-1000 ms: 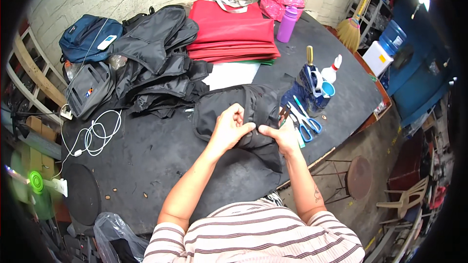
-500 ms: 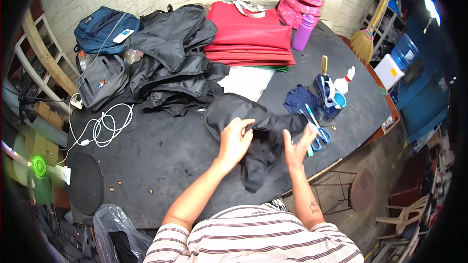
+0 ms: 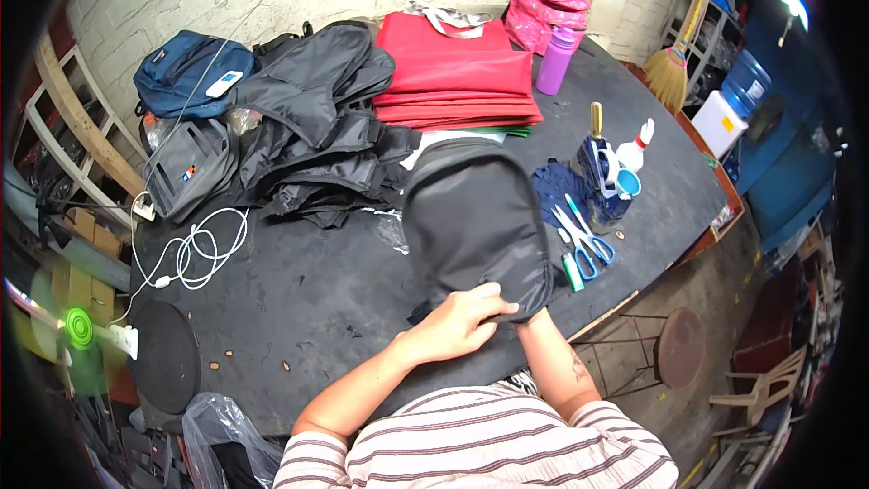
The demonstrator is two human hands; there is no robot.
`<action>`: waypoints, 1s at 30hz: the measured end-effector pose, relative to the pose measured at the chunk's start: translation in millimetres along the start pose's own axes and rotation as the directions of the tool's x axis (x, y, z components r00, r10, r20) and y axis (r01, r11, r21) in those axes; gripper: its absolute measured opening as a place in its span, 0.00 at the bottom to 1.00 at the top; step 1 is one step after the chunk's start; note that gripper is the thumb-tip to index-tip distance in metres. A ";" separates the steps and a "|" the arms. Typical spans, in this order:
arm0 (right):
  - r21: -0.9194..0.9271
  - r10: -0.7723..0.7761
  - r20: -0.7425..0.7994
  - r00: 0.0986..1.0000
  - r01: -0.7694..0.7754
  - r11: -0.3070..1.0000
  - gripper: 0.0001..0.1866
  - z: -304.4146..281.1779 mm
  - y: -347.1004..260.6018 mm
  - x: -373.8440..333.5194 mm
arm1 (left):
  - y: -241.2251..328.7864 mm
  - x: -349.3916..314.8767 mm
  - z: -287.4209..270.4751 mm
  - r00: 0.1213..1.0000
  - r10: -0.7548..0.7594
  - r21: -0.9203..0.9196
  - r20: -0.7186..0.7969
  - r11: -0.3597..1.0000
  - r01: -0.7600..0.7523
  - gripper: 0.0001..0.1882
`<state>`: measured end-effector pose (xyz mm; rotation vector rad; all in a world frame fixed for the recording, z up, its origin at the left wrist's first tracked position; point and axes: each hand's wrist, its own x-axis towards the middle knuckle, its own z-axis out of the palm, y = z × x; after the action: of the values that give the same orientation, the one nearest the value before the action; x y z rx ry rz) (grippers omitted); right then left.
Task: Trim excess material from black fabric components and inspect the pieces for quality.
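A black fabric bag (image 3: 471,217), shaped like a small backpack with a rounded far end, is spread in front of me on the dark table. At its near edge, my left hand (image 3: 466,319) has its fingers curled, gripping the fabric. My right forearm (image 3: 554,358) runs up to the bag's near right corner. There my right hand goes in or under the cloth, so its fingers are hidden. Just right of the bag lie blue-handled scissors (image 3: 587,240) and a green lighter (image 3: 573,273).
Black bags (image 3: 317,145) are heaped at the far left beside a blue backpack (image 3: 195,72). Red folded fabric (image 3: 457,72) is stacked behind. A purple bottle (image 3: 554,63), a dark blue holder (image 3: 597,177) and a white cable (image 3: 213,240) also occupy the table (image 3: 317,308).
The bunched black bag has been opened out and turned, its rounded panel now facing up. My left hand moved nearer to me; my right hand went from open in view to hidden at the bag.
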<state>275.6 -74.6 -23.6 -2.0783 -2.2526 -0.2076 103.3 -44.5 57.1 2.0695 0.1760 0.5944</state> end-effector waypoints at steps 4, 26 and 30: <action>0.225 0.016 -0.088 0.996 0.004 0.974 0.18 -14.9 -4.0 9.4 | 23.3 -2.6 -24.1 0.948 0.238 0.198 -0.213 0.960 -0.196 0.20; 0.771 -0.057 -0.334 0.941 0.308 0.558 0.25 -22.8 -51.1 42.8 | -26.5 1.3 -69.7 0.746 -0.062 -0.007 -0.663 0.997 0.077 0.13; 0.771 -0.050 -0.322 0.945 0.293 0.565 0.25 -9.1 -37.2 33.7 | -23.3 -5.4 -80.6 0.838 -0.132 -0.272 -0.530 0.962 -0.021 0.11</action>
<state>235.4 -45.5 -11.8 -1.2339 -1.8298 0.4534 62.7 27.7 71.2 1.5817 0.4592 1.1029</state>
